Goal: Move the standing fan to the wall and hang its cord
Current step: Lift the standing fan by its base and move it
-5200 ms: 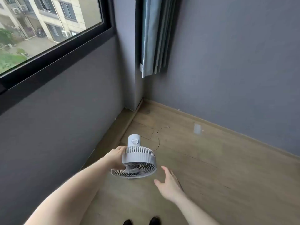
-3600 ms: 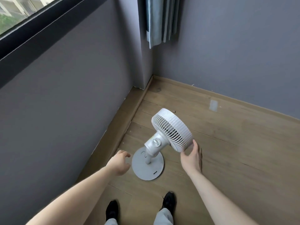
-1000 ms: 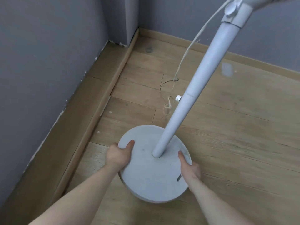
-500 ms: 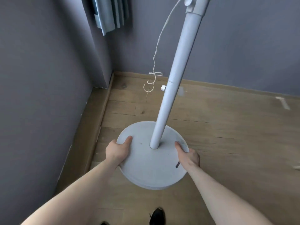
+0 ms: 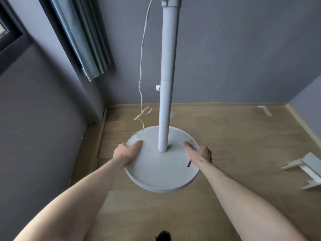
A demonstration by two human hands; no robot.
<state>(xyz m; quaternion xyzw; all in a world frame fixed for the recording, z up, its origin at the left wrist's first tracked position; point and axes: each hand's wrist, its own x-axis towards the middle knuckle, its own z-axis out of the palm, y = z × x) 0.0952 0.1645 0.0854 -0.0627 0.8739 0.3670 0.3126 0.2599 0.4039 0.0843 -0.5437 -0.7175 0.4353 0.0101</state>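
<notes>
Mid-carry: left hand (image 5: 127, 152) and right hand (image 5: 201, 153) each grip the rim of the fan base (image 5: 162, 171), thumbs on top, base apparently off the wood floor (image 5: 243, 136) near the corner. Cord (image 5: 141, 66) dangles beside pole (image 5: 167, 84). Next, probably: set down against wall (image 5: 234, 49), then hang cord.

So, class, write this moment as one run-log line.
step: carrying fan | left hand: grips base rim | right hand: grips base rim | pole: upright | cord: dangling, not hung
</notes>
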